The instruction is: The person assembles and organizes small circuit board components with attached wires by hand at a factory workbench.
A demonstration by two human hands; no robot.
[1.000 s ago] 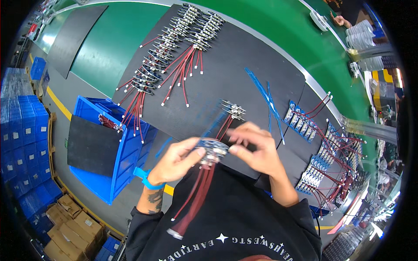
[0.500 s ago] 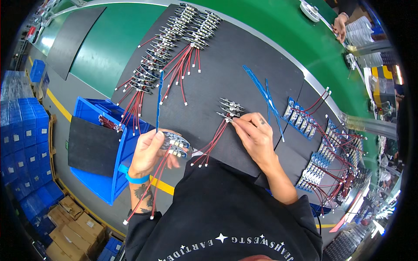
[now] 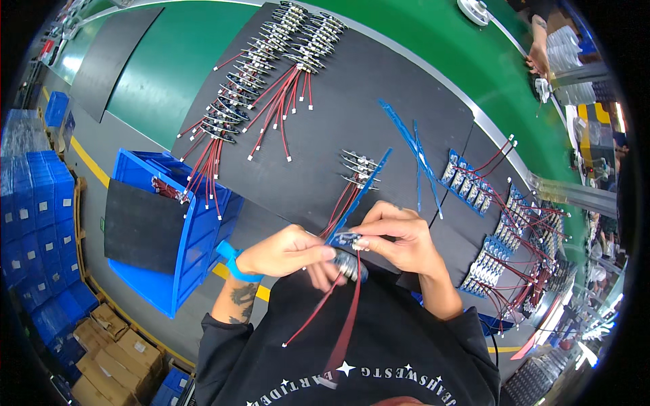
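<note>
In front of my chest, my left hand (image 3: pixel 288 252) is closed on a small circuit board panel (image 3: pixel 351 266), partly blurred, with a long blue edge strip (image 3: pixel 369 183) sticking up from it. My right hand (image 3: pixel 406 238) pinches a small curved circuit board (image 3: pixel 347 238) at the panel's upper end; whether the two are still joined I cannot tell. Red wires (image 3: pixel 317 312) with white plugs hang from the boards over my shirt, one bundle smeared by motion. Just beyond, a short row of separate boards (image 3: pixel 357 161) lies on the black mat (image 3: pixel 325 128), partly behind the strip.
Two long rows of wired boards (image 3: pixel 237 101) lie at the far left. Loose blue strips (image 3: pixel 413 145) and several board panels (image 3: pixel 467 183) are to the right. A blue bin (image 3: pixel 179 271) stands left of the mat. A co-worker's hand (image 3: pixel 538 59) shows at the far right.
My right hand has left the row of boards and come back to the panel, gripping a board there. My left hand has moved right with the panel, its blue strip now leaning right.
</note>
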